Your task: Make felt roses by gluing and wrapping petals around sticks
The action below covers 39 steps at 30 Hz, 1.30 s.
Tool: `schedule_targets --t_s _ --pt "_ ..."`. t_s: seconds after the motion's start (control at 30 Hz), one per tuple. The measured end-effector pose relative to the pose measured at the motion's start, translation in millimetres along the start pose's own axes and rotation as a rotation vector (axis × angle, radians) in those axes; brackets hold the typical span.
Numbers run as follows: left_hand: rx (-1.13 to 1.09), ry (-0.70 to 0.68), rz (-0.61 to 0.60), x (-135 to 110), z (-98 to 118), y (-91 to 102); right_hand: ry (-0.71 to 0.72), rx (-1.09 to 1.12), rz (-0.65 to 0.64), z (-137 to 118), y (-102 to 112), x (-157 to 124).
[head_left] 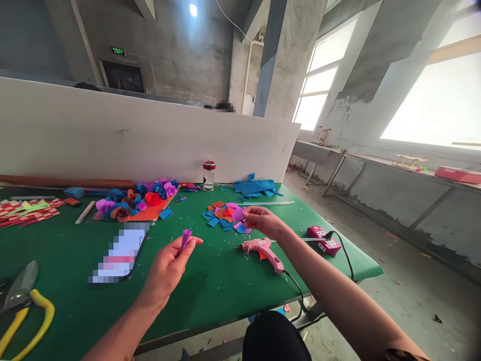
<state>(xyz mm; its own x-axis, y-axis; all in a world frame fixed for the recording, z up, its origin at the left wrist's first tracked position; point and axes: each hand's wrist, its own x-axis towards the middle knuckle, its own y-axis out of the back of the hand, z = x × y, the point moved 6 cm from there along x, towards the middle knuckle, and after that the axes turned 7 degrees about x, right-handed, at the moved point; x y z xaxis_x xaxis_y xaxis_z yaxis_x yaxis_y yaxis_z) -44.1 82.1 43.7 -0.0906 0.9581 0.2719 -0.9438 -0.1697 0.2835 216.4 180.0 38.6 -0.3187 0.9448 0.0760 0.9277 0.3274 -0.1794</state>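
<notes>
Between the thumb and fingers of my left hand (171, 265) is a small rolled purple paper bud (186, 237), held upright above the green table (210, 281). My right hand (261, 220) pinches a purple paper petal (238, 215) over a loose pile of blue, orange and purple paper petals (221, 212). Below that hand a pink glue gun (263, 248) lies on its side, nozzle pointing left, with a clear glue stick out of its back. Finished paper flowers (139, 200) in purple, blue, brown and red are heaped at the back left.
Yellow-handled shears (26, 306) and a phone (122, 253) lie at left. A lidded glass jar (209, 176) and blue paper scraps (257, 187) stand near the white partition (158, 135). A pink power strip (323, 240) sits at right, its cord hanging over the table edge.
</notes>
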Motion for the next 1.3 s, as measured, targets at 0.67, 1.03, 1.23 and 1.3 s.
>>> schedule_targets --t_s 0.67,1.03,1.23,1.3 --pt "-0.122 0.278 -0.422 -15 -19 -29.2 0.095 -0.043 0.056 42 -95 -91" --pt "-0.121 0.217 -0.404 -21 -16 -39.4 0.096 -0.142 0.144 43 -97 -97" --pt "-0.063 0.222 -0.366 -21 -21 -38.4 0.047 -0.112 0.187 56 -97 -99" --pt "0.016 0.231 -0.372 -19 -23 -38.7 0.047 -0.144 0.186 57 -95 -104"
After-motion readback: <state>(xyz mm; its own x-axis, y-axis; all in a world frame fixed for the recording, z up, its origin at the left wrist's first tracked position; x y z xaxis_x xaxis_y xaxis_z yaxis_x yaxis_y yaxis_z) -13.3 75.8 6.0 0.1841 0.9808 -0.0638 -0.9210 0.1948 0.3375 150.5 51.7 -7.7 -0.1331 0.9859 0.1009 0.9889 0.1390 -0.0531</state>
